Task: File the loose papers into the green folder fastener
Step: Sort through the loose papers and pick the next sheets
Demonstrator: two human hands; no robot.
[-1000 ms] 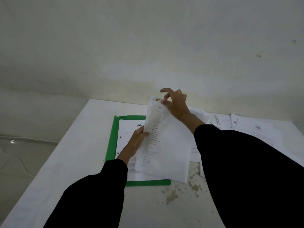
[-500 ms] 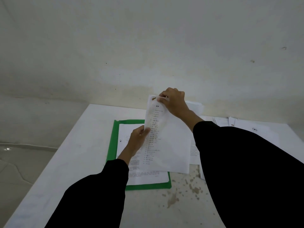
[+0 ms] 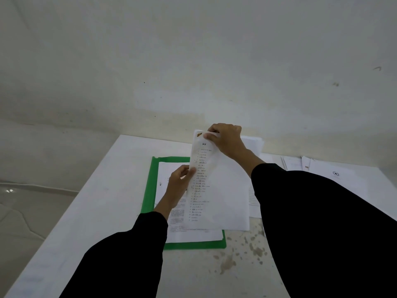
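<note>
Head view: pinching side of printed sheet (image 3: 222, 190) with left hand (image 3: 179, 184), gripping its top with right hand (image 3: 228, 140), above green folder (image 3: 150, 186) on counter (image 3: 103, 211).

The light is dim and even, and it puts a grey-green tint on the wall (image 3: 193, 50) in the upper half of the frame. The sheet (image 3: 223, 190) in the middle is the brightest thing, but its print is too soft for reading. My sleeves (image 3: 322, 233) are only black, with no detail. At the left edge a small glare shines on the floor (image 3: 9, 190). The table (image 3: 103, 211) becomes blurry toward the lower left corner.
</note>
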